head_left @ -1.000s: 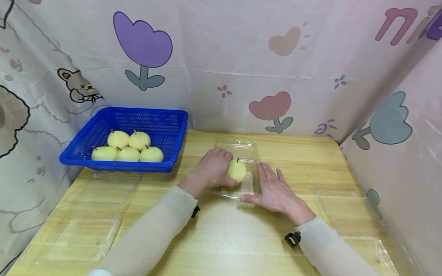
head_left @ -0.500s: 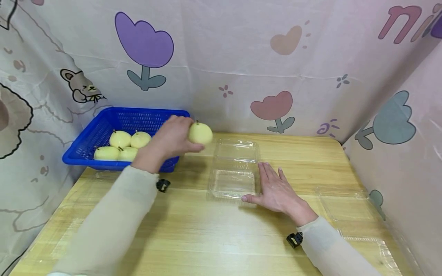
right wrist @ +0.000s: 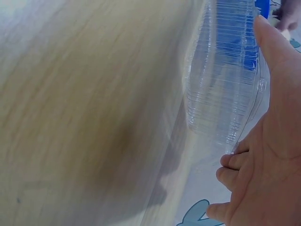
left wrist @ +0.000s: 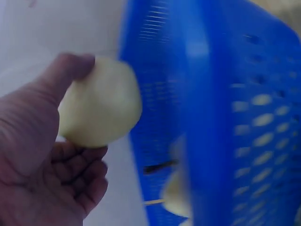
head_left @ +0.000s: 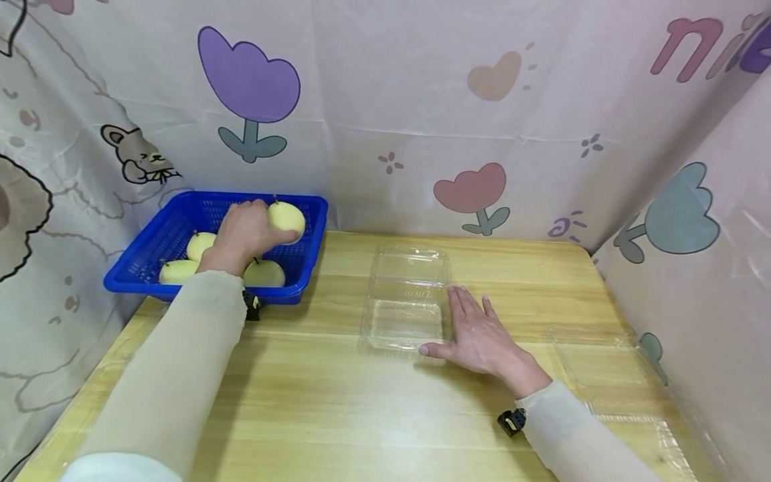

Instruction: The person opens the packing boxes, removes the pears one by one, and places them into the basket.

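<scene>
My left hand (head_left: pixel 245 231) holds a pale yellow pear (head_left: pixel 287 221) over the right part of a blue plastic basket (head_left: pixel 313 254). In the left wrist view the thumb and curled fingers grip that pear (left wrist: pixel 104 104) beside the basket wall (left wrist: pixel 211 113). Several more pears, one of them at the front right (head_left: pixel 264 274), lie in the basket, partly hidden by the left hand and forearm. My right hand (head_left: pixel 482 335), its fingers straight, rests against the right side of a lidded clear plastic box (head_left: pixel 406 321) that lies opened out on the table, with no pear in it.
More clear plastic boxes (head_left: pixel 602 361) lie at the table's right edge. The wooden table (head_left: pixel 361 415) meets a printed cloth (head_left: pixel 385 80) behind and at the sides. The basket stands at the back left, close to the cloth.
My left hand has carried the pear from the clear box up and leftward to above the basket. The right hand has stayed against the box.
</scene>
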Demonstrator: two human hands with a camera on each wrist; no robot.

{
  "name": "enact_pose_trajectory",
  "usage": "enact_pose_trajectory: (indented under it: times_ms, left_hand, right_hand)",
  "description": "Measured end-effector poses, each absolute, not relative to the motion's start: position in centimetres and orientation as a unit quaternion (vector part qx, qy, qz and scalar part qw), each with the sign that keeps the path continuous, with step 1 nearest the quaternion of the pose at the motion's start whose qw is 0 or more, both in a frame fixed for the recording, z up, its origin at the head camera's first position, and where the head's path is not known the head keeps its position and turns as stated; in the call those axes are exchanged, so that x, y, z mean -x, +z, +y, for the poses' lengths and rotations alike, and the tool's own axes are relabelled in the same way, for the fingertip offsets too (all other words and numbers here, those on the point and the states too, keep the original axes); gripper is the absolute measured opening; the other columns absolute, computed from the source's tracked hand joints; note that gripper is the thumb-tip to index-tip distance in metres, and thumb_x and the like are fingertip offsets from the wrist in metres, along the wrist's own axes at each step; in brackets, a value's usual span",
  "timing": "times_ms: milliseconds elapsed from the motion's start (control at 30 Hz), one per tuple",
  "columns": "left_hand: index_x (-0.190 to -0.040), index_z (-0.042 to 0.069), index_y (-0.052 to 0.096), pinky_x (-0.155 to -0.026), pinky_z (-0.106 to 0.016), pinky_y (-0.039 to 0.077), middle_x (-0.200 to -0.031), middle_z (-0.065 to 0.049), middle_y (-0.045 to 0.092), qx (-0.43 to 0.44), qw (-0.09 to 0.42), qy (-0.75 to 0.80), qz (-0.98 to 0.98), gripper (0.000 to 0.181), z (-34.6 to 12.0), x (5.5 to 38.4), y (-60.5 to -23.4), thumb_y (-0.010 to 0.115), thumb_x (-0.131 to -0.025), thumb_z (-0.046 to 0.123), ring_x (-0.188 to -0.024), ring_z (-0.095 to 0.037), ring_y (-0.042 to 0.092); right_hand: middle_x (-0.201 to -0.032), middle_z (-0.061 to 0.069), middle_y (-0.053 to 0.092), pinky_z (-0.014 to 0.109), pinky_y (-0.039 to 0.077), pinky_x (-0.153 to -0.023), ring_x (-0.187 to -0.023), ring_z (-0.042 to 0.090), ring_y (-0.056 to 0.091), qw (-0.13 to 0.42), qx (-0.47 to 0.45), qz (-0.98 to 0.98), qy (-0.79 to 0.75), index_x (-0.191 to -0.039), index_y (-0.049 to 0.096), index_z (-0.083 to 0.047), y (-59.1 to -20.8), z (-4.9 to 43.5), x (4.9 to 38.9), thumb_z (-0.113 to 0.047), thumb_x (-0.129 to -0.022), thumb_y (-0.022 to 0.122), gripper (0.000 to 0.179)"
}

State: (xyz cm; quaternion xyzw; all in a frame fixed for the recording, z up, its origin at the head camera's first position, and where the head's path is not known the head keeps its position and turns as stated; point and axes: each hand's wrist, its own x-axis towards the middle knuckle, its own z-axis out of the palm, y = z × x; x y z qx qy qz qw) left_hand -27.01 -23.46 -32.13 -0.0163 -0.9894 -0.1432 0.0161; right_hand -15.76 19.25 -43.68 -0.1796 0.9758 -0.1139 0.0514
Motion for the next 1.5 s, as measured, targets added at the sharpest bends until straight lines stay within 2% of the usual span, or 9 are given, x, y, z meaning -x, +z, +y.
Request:
enact_pose_trajectory:
  times_ms: [100, 267, 467, 700, 833, 967, 1100, 1300, 1500]
  left_hand:
    - [-0.132, -0.023, 0.049, -0.123, -0.068, 0.026, -0.125, -0.043, 0.057, -0.011, 0.013, -0.128, -0.992, 0.093, -24.0, 27.6, -33.5, 0.075, -0.089, 0.054, -0.122, -0.06, 0.048]
    - [-0.131, -0.026, 0.048, -0.11, -0.07, 0.037, -0.125, -0.046, 0.055, -0.047, -0.01, -0.11, -0.993, 0.092, -24.5, 28.1, -35.2, 0.072, -0.091, 0.054, -0.119, -0.061, 0.047]
    - [-0.132, -0.027, 0.048, -0.11, -0.071, 0.037, -0.128, -0.047, 0.054, -0.061, -0.025, -0.105, -0.992, 0.091, -24.1, 28.5, -36.3, 0.07, -0.092, 0.052, -0.121, -0.063, 0.045]
    - [-0.129, -0.023, 0.055, -0.109, -0.068, 0.04, -0.128, -0.043, 0.059, -0.056, -0.027, -0.086, -0.994, 0.084, -23.5, 28.6, -37.3, 0.069, -0.093, 0.052, -0.121, -0.06, 0.051]
    - [-0.12, -0.018, 0.064, -0.111, -0.064, 0.04, -0.12, -0.037, 0.066, -0.048, -0.021, -0.07, -0.996, 0.076, -23.2, 28.7, -37.8, 0.071, -0.092, 0.052, -0.118, -0.056, 0.056]
    - [-0.114, -0.013, 0.07, -0.113, -0.065, 0.039, -0.118, -0.034, 0.069, -0.057, -0.025, -0.075, -0.995, 0.069, -23.1, 28.7, -38.2, 0.075, -0.091, 0.052, -0.119, -0.057, 0.055]
    - [-0.124, -0.013, 0.067, -0.12, -0.067, 0.033, -0.129, -0.036, 0.064, -0.071, -0.044, -0.072, -0.994, 0.074, -23.1, 28.8, -38.2, 0.074, -0.091, 0.052, -0.129, -0.058, 0.049]
    - [-0.135, -0.012, 0.06, -0.113, -0.072, 0.035, -0.14, -0.045, 0.05, -0.086, -0.069, -0.07, -0.991, 0.081, -23.0, 28.6, -37.8, 0.074, -0.092, 0.054, -0.134, -0.064, 0.039]
    - [-0.138, -0.01, 0.06, -0.111, -0.073, 0.036, -0.142, -0.043, 0.051, -0.083, -0.075, -0.071, -0.991, 0.081, -23.1, 28.5, -37.8, 0.075, -0.091, 0.055, -0.136, -0.066, 0.037]
  right_hand:
    - [-0.174, 0.024, 0.018, 0.064, 0.009, -0.131, -0.162, 0.04, 0.018, 0.052, 0.18, 0.976, -0.114, -0.167, 0.011, 0.002, -43.8, 19.2, 15.8, -0.095, -0.08, 0.053, 0.137]
    - [-0.174, 0.024, 0.019, 0.064, 0.009, -0.131, -0.162, 0.039, 0.018, 0.052, 0.182, 0.975, -0.114, -0.167, 0.011, 0.002, -43.8, 19.2, 15.8, -0.097, -0.079, 0.05, 0.138]
    - [-0.174, 0.024, 0.019, 0.064, 0.009, -0.131, -0.162, 0.039, 0.018, 0.052, 0.181, 0.975, -0.114, -0.167, 0.011, 0.002, -43.7, 19.3, 15.8, -0.095, -0.08, 0.053, 0.137]
    - [-0.173, 0.024, 0.019, 0.064, 0.01, -0.131, -0.162, 0.039, 0.018, 0.049, 0.181, 0.976, -0.112, -0.167, 0.011, 0.002, -43.7, 19.3, 15.9, -0.097, -0.079, 0.05, 0.138]
    - [-0.174, 0.024, 0.019, 0.064, 0.01, -0.131, -0.162, 0.039, 0.018, 0.051, 0.18, 0.976, -0.109, -0.167, 0.011, 0.002, -43.8, 19.3, 15.9, -0.099, -0.078, 0.047, 0.14]
    - [-0.173, 0.024, 0.019, 0.064, 0.01, -0.131, -0.162, 0.039, 0.019, 0.05, 0.179, 0.976, -0.109, -0.167, 0.011, 0.002, -43.8, 19.3, 16.0, -0.098, -0.078, 0.048, 0.139]
    - [-0.173, 0.024, 0.02, 0.065, 0.011, -0.13, -0.162, 0.039, 0.02, 0.047, 0.181, 0.976, -0.11, -0.167, 0.012, 0.002, -43.8, 19.3, 15.9, -0.099, -0.078, 0.048, 0.139]
    - [-0.173, 0.024, 0.021, 0.065, 0.012, -0.13, -0.161, 0.04, 0.021, 0.044, 0.181, 0.976, -0.111, -0.167, 0.013, 0.003, -43.6, 19.3, 15.9, -0.099, -0.077, 0.048, 0.14]
    - [-0.173, 0.025, 0.021, 0.065, 0.011, -0.13, -0.161, 0.04, 0.021, 0.045, 0.181, 0.976, -0.112, -0.167, 0.014, 0.003, -43.7, 19.3, 15.9, -0.099, -0.078, 0.048, 0.139]
